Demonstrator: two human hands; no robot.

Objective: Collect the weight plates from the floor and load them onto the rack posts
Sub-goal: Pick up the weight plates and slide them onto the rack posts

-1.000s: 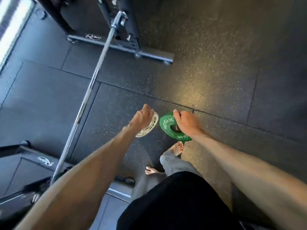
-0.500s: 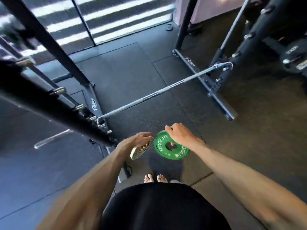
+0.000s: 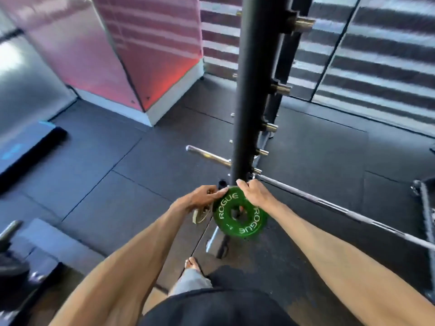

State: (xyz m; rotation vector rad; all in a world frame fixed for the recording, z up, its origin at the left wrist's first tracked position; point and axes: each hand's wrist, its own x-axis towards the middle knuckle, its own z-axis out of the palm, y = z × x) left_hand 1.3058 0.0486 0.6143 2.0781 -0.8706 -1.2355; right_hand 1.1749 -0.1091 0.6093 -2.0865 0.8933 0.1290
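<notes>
Two weight plates are in view, both off the floor and held in front of the person's waist, close against the base of the black rack upright (image 3: 250,90). The green plate (image 3: 240,212) is a small flat disc with a round centre hole and "ROGUE" printed twice in pale letters around its face; it is tilted with that face turned up toward the camera. The right hand (image 3: 255,192) grips its top edge, fingers curled over the rim. The left hand (image 3: 200,198) touches the green plate's upper left rim with its fingertips while also clasping the second plate, a smaller pale, silvery disc (image 3: 200,215) that hangs edge-on beneath the palm, just left of the green one. Its markings are too blurred to read. On the upright's right side five short metal pegs (image 3: 277,88) stick out one above another, all bare. One longer steel post (image 3: 207,155) juts left from the upright low down, also bare. One barbell (image 3: 341,208) runs from the upright's base toward the right edge, above the dark rubber floor (image 3: 117,172). One bare foot (image 3: 191,263) shows beneath the plates.
</notes>
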